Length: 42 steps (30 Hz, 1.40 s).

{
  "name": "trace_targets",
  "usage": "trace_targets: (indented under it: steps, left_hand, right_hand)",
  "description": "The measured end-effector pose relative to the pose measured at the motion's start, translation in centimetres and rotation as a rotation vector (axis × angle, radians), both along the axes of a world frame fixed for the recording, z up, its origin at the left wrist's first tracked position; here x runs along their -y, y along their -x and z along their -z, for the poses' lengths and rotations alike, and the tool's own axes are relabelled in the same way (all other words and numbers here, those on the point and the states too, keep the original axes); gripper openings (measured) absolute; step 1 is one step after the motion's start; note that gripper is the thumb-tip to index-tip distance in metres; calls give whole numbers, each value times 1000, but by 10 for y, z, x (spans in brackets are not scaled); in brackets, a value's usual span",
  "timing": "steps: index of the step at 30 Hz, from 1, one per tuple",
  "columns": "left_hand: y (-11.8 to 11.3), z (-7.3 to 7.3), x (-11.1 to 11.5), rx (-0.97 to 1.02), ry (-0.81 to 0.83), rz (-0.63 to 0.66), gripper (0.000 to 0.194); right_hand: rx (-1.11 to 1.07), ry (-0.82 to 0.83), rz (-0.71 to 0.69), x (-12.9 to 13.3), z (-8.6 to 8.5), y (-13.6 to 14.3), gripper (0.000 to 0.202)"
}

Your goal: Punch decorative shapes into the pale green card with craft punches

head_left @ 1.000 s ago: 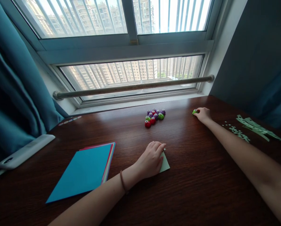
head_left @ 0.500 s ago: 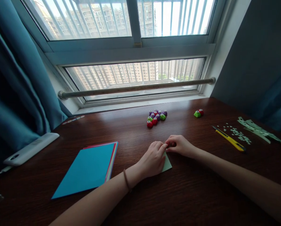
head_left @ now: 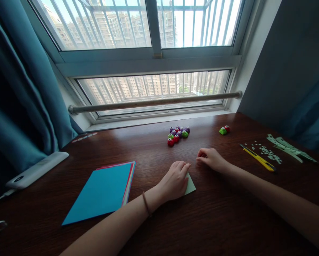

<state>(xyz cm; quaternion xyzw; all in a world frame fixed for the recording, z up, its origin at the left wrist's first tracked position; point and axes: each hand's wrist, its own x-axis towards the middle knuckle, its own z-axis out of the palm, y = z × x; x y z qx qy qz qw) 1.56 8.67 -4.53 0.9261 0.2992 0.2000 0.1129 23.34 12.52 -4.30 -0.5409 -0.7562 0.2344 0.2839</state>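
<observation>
Left hand [head_left: 175,179] flat on paper [head_left: 191,185] — pressing.

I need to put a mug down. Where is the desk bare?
Bare wood lies between the blue paper stack and the cluster of small coloured punches, and below the left hand. Crowded: around the yellow utility knife and green paper scraps.

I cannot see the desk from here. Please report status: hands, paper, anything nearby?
Left hand flat on pale green paper. Right hand on bare table, fingers curled, grasp unclear. Yellow knife lies right, apart.
</observation>
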Motion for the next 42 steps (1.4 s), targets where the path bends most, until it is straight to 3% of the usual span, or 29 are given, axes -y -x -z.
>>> trace_targets:
  steps: [4,7,10,13,15,17,19,24,27,30,34,38,42]
  left_hand:
    - [0,1,0,1,-11,-3,42]
    - [0,2,0,-5,-12,-5,42]
    - [0,2,-1,-3,-9,-7,41]
    - [0,2,-1,2,-12,-7,41]
    - [-1,3,-1,-5,-14,-7,41]
    - [-1,3,-2,-14,-12,-8,41]
    - [-1,2,-1,-18,-10,-12,41]
    - [0,-1,0,-26,1,-11,40]
    - [0,-3,1,-19,5,-13,41]
    - [0,-3,1,-38,2,-16,42]
    - [0,-4,0,-60,6,-13,43]
    - [-1,-4,-1,-60,16,-11,44]
    - [-1,-5,-2,-71,30,-14,44]
  right_hand:
    - [6,-41,229,-15,-9,-76,14]
    - [136,-74,571,-21,-8,-148,13]
    - [193,-47,676,-20,-5,-209,11]
    - [266,-2,672,-20,-7,-235,6]
    - [297,-25,648,-22,-10,-225,10]
    - [305,-119,581,-26,-13,-192,13]
    - [289,-298,400,-30,-12,-142,18]
    - [322,-351,-57,-46,2,-2,30]
    - [344,-384,-158,-66,7,51,36]
    - [327,-435,-78,-91,6,73,36]
    - [301,-498,35,-114,10,81,39]
    - [284,-516,82,-118,21,81,39]
    - [232,-510,257,-119,26,78,40]
